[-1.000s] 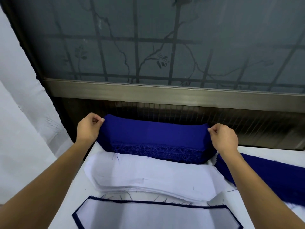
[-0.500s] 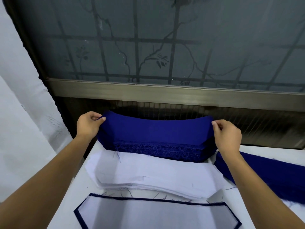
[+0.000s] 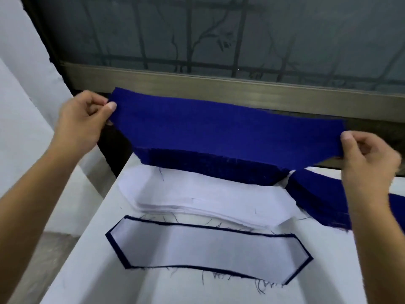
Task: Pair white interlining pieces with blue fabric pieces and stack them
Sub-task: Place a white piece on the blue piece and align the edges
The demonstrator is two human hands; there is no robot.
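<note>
Head view of the work surface (image 3: 98,281). The left hand (image 3: 85,119) and right hand (image 3: 368,159) are set wide apart, and each pinches one end of a single blue fabric piece (image 3: 219,130) between thumb and curled fingers. The piece hangs taut between the hands, clear of the surface, and tilts so that its left end sits higher and farther than its right end. It is held over the far edge of the surface, directly above a stack of blue fabric (image 3: 208,167) whose frayed near edge shows below it.

Just near of that stack lies a stack of white interlining pieces (image 3: 203,194), their edges fanned slightly. Nearest the viewer lies a finished pair (image 3: 208,249): a white interlining piece centred on a blue piece, so that only a narrow blue border and loose threads show around it.

To the right, partly behind the right forearm, lies a second pile of blue fabric (image 3: 317,194). A metal window rail (image 3: 219,88) and frosted glass (image 3: 219,36) with a branch pattern close the far side.
</note>
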